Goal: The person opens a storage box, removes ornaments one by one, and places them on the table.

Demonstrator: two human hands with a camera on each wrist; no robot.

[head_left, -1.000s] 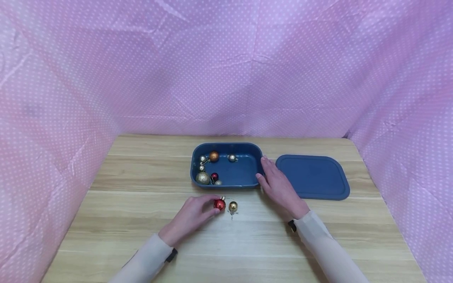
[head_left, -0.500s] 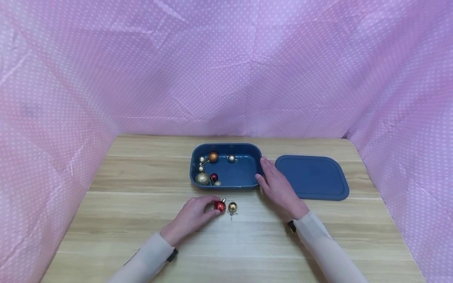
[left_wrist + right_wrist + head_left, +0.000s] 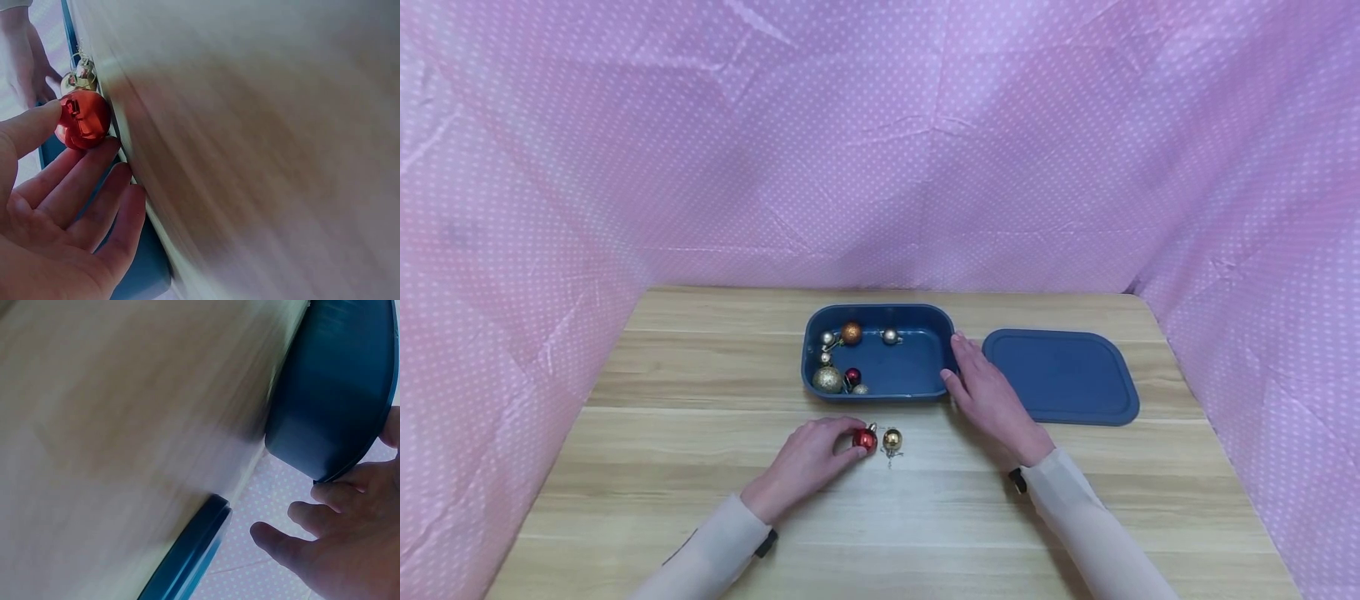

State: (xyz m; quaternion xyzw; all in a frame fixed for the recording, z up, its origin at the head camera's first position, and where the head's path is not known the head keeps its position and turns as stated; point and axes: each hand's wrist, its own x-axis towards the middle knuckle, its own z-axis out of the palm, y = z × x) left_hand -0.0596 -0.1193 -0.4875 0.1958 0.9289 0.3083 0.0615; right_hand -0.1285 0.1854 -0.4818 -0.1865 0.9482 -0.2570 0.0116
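Between thumb and fingers, my left hand [image 3: 808, 458] pinches a shiny red Christmas bauble [image 3: 865, 439] in front of the box; the left wrist view shows the red bauble [image 3: 84, 119] close up. Just right of it a small gold bauble [image 3: 892, 439] lies on the table. My right hand [image 3: 992, 400] rests with extended fingers against the right end of the open blue box [image 3: 880, 397]. Inside, mostly at the left, lie several baubles, among them a large glittery gold bauble [image 3: 827, 380], an orange bauble [image 3: 851, 333] and a dark red bauble [image 3: 853, 376].
A flat blue lid [image 3: 1063, 375] lies on the wooden table [image 3: 700, 358] to the right of the box, close to my right hand. Pink dotted cloth [image 3: 880, 167] hangs behind the table and along both sides.
Almost nothing differs. The red bauble has turned slightly in my left fingers while staying in front of the box. My right hand keeps its place at the box.
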